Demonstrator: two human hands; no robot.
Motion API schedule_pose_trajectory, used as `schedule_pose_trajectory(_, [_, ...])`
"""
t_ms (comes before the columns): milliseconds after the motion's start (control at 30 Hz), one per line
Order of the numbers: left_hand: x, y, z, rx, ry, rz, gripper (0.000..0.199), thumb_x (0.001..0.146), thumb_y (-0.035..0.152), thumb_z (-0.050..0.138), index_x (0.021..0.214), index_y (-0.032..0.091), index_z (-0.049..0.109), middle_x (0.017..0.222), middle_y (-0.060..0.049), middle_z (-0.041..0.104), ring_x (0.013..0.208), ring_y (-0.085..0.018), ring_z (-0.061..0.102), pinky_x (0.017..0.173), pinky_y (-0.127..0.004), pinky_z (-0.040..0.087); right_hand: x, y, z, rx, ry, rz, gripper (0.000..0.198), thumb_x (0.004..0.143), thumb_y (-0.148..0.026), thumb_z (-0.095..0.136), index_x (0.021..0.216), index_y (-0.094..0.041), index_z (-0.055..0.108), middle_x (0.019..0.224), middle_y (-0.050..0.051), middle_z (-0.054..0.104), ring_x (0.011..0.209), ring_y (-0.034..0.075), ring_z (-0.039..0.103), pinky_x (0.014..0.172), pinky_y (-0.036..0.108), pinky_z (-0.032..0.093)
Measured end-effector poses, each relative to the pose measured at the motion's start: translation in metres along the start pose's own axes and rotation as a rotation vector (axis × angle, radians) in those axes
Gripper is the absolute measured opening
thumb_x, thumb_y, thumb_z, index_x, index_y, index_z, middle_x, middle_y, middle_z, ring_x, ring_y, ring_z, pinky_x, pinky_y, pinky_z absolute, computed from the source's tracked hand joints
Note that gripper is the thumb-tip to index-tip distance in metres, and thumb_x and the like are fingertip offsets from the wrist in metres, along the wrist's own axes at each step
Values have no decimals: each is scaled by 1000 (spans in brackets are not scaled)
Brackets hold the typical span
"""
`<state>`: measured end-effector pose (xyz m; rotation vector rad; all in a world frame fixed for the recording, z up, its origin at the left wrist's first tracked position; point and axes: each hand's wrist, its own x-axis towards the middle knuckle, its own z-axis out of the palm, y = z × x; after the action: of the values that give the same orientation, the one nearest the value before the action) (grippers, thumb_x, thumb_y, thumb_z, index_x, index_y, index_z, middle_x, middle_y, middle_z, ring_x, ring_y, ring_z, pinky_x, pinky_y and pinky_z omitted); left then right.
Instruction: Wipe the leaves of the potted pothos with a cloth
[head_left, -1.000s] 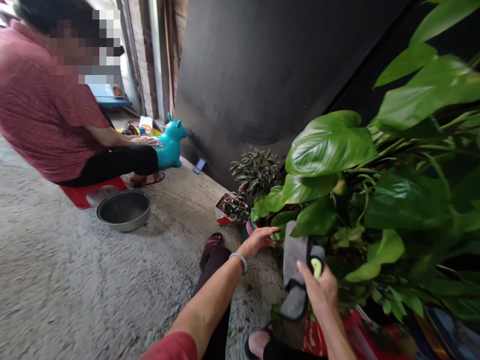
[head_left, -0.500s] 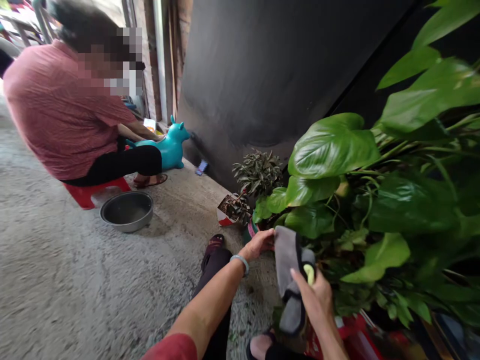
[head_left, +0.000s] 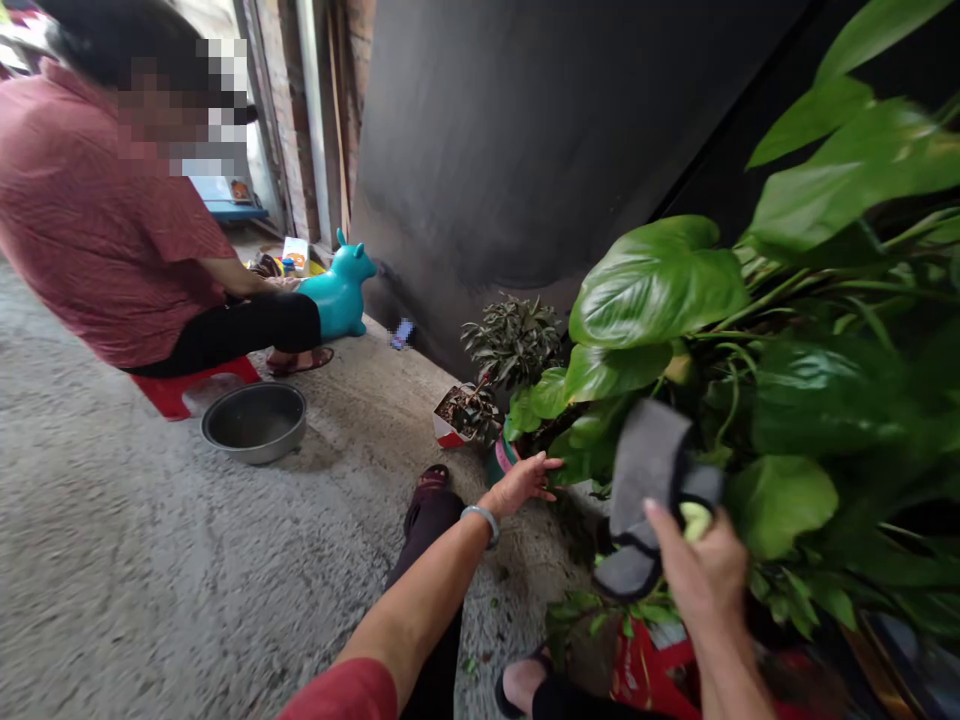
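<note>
Both hands were apart in the head view: the right hand (head_left: pixel 709 575) was clamped on the grey cloth (head_left: pixel 649 465), while the left hand (head_left: pixel 525 485) had its fingers loosely spread by a low leaf (head_left: pixel 583 460), contact unclear. Half a second earlier the cloth was at the left fingertips; it had since swung up and rightward, before the plant (head_left: pixel 660 280). That seemingly broke off any joint work by the two hands.

1 grey basin (head_left: pixel 253 422) (round), red stool (head_left: pixel 166 396), teal toy animal (head_left: pixel 341 297)
</note>
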<state>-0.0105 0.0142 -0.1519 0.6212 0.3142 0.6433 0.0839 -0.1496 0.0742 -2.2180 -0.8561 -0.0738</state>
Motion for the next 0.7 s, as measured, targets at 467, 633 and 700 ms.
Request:
schedule_pose_trajectory(467, [-1,4,-2,5,-54,-19,74,85,78,55,119,14,73,112,-15,72,96,-27,66,89,-39,47,8,-34,64,-59,-136,-184,50,63,-68,53,86,-24,57,84,18,71,78,33,64,71,41,47])
schedule_pose_trajectory(633, [7,4,-8,-63,52,-56,81,89,82,41,110,11,74,106,-18,73,94,-28,65,89,-42,47,14,-26,75,-111,-313,-230,37,55,-59,58,74,-28,51,68,10,64,65,27,57,66,38,43])
schedule_pose_trajectory(700, [7,6,-8,-95,47,-70,82,92,80,36,112,10,74,107,-18,73,93,-28,66,87,-41,48,16,-26,64,-92,-279,-266,42,59,-66,59,74,-28,51,68,10,63,65,27,57,66,38,43])
